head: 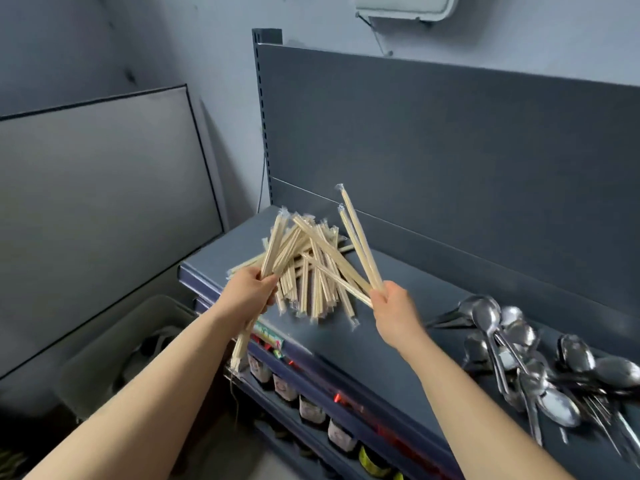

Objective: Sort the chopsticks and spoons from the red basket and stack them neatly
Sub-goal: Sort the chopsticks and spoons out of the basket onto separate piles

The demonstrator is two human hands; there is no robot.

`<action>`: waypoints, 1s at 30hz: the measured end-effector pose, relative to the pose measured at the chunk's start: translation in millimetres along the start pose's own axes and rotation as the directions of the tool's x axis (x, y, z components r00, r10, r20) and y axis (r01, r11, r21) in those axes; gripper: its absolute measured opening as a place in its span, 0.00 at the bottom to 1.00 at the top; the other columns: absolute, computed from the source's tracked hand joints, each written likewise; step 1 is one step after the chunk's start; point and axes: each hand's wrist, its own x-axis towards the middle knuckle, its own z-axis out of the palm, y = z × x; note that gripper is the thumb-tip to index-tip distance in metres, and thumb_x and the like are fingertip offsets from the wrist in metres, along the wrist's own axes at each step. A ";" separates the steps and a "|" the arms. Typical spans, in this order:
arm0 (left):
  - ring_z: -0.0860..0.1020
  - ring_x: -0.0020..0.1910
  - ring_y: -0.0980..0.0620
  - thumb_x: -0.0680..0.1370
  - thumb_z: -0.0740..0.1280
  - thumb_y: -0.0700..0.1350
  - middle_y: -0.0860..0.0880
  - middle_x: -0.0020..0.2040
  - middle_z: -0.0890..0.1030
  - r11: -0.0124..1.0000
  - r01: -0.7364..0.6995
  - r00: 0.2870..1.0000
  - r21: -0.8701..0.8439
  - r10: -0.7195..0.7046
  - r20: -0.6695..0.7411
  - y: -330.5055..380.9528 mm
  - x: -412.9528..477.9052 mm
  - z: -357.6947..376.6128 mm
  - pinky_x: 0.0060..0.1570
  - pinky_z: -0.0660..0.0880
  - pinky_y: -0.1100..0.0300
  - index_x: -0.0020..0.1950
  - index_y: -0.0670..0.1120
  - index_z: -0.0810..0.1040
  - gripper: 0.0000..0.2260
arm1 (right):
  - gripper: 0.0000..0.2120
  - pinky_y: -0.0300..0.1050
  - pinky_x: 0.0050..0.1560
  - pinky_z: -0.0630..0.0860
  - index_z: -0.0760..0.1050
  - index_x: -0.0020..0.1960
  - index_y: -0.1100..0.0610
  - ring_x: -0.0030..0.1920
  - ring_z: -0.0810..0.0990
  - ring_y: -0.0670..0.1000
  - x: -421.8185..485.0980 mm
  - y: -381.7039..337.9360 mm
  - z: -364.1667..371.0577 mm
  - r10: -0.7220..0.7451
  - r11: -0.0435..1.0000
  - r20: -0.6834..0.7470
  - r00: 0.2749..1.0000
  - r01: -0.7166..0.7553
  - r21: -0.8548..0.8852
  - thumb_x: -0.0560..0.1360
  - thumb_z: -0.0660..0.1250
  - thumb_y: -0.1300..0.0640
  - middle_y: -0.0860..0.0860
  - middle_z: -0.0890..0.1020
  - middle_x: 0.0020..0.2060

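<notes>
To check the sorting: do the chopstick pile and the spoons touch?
Apart. The head view shows bare shelf between the chopstick pile and the spoons.

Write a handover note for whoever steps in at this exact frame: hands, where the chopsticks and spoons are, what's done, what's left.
Left hand: grips a bundle of wrapped chopsticks.
Right hand: grips a few wrapped chopsticks, fanned out.
Chopstick pile: loose and crisscrossed on the shelf top, between the hands.
Spoons: a jumbled heap to the right on the same shelf top.
Done: the two kinds lie apart.
Left: align the chopsticks, stack the spoons. The red basket is not in view.
</notes>
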 end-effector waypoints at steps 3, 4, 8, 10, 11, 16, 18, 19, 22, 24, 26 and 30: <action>0.74 0.28 0.53 0.80 0.62 0.44 0.42 0.40 0.82 0.996 0.018 1.000 0.085 -0.019 0.006 4.8 50.1 3.0 0.29 0.70 0.62 0.49 0.35 0.78 0.12 | 0.14 0.44 0.29 0.58 0.61 0.37 0.56 0.30 0.62 0.49 35.5 -8.0 12.3 0.017 1.000 -0.017 1.000 -0.018 -0.018 0.82 0.53 0.58 0.50 0.67 0.31; 0.73 0.28 0.53 0.80 0.63 0.43 0.42 0.40 0.82 0.993 0.010 1.000 0.118 -0.011 0.006 6.1 65.0 4.5 0.29 0.68 0.61 0.50 0.35 0.78 0.11 | 0.14 0.44 0.30 0.58 0.60 0.36 0.55 0.30 0.62 0.49 45.4 -10.6 16.6 0.024 1.000 -0.022 0.999 -0.024 -0.018 0.82 0.53 0.58 0.50 0.67 0.31; 0.74 0.32 0.54 0.78 0.63 0.42 0.49 0.37 0.79 0.962 -0.076 0.997 0.261 0.070 0.032 5.9 109.7 12.4 0.31 0.67 0.62 0.51 0.41 0.77 0.06 | 0.14 0.45 0.30 0.59 0.59 0.37 0.55 0.31 0.62 0.49 74.7 -18.5 36.4 0.063 0.998 -0.018 0.998 -0.063 -0.004 0.82 0.51 0.58 0.50 0.66 0.33; 0.75 0.38 0.51 0.78 0.64 0.44 0.47 0.42 0.79 0.946 -0.116 0.993 0.302 0.101 0.064 1.6 127.1 16.2 0.36 0.68 0.61 0.51 0.42 0.77 0.07 | 0.13 0.45 0.31 0.61 0.60 0.38 0.54 0.31 0.63 0.48 83.9 -19.7 47.0 0.095 0.995 -0.018 0.995 -0.096 -0.028 0.82 0.51 0.57 0.49 0.67 0.33; 0.75 0.39 0.48 0.78 0.64 0.45 0.45 0.42 0.79 0.932 -0.154 0.987 0.328 0.133 0.086 -1.6 135.9 18.1 0.37 0.67 0.59 0.49 0.40 0.78 0.09 | 0.13 0.46 0.33 0.63 0.60 0.38 0.54 0.32 0.64 0.48 87.9 -19.6 51.8 0.114 0.992 -0.021 0.993 -0.115 -0.046 0.82 0.51 0.56 0.48 0.67 0.34; 0.68 0.32 0.46 0.78 0.64 0.48 0.45 0.32 0.73 0.825 -0.382 0.924 0.417 0.340 0.176 -9.3 170.6 21.5 0.32 0.64 0.56 0.37 0.38 0.72 0.15 | 0.11 0.47 0.43 0.71 0.64 0.42 0.52 0.42 0.71 0.52 98.5 -21.3 65.1 0.104 0.976 -0.067 0.992 -0.115 -0.187 0.82 0.50 0.55 0.48 0.72 0.41; 0.72 0.37 0.46 0.79 0.63 0.50 0.46 0.39 0.74 0.790 -0.447 0.895 0.420 0.392 0.214 -13.7 181.5 21.6 0.35 0.66 0.56 0.40 0.41 0.76 0.14 | 0.09 0.42 0.36 0.65 0.67 0.48 0.55 0.45 0.71 0.51 93.6 -27.9 66.6 0.072 0.963 -0.075 0.995 -0.088 -0.256 0.83 0.50 0.56 0.48 0.72 0.46; 0.72 0.39 0.47 0.80 0.63 0.50 0.47 0.42 0.72 0.772 -0.478 0.879 0.419 0.414 0.238 -16.3 185.6 21.9 0.37 0.65 0.58 0.42 0.42 0.77 0.13 | 0.10 0.42 0.36 0.64 0.68 0.52 0.56 0.47 0.72 0.51 91.0 -30.9 67.8 0.066 0.951 -0.080 0.995 -0.087 -0.296 0.83 0.50 0.55 0.48 0.72 0.48; 0.72 0.46 0.46 0.80 0.60 0.50 0.47 0.48 0.71 0.700 -0.568 0.823 0.432 0.479 0.306 -23.0 195.4 24.0 0.43 0.67 0.59 0.52 0.44 0.78 0.11 | 0.13 0.46 0.41 0.65 0.69 0.60 0.54 0.49 0.75 0.52 83.7 -35.4 75.5 0.093 0.911 -0.120 0.988 -0.133 -0.390 0.83 0.48 0.53 0.50 0.73 0.54; 0.71 0.52 0.44 0.81 0.57 0.53 0.45 0.54 0.72 0.652 -0.582 0.813 0.487 0.471 0.342 -25.4 199.3 23.4 0.50 0.69 0.56 0.64 0.48 0.73 0.16 | 0.15 0.48 0.44 0.71 0.68 0.65 0.53 0.49 0.78 0.54 79.1 -36.5 82.4 0.108 0.893 -0.161 0.981 -0.166 -0.418 0.83 0.49 0.52 0.52 0.73 0.57; 0.70 0.57 0.43 0.81 0.54 0.56 0.45 0.59 0.71 0.602 -0.586 0.810 0.542 0.450 0.376 -27.0 202.8 21.5 0.56 0.68 0.53 0.72 0.50 0.66 0.20 | 0.17 0.50 0.49 0.75 0.66 0.68 0.52 0.50 0.79 0.56 74.9 -37.6 87.9 0.131 0.871 -0.207 0.969 -0.212 -0.444 0.83 0.49 0.50 0.52 0.72 0.60; 0.70 0.59 0.42 0.80 0.55 0.59 0.43 0.62 0.70 0.588 -0.610 0.793 0.532 0.436 0.427 -26.6 205.0 14.9 0.58 0.68 0.51 0.71 0.48 0.62 0.23 | 0.19 0.49 0.57 0.73 0.66 0.71 0.50 0.59 0.76 0.54 66.1 -39.9 95.8 0.155 0.803 -0.266 0.951 -0.278 -0.528 0.82 0.52 0.48 0.51 0.72 0.64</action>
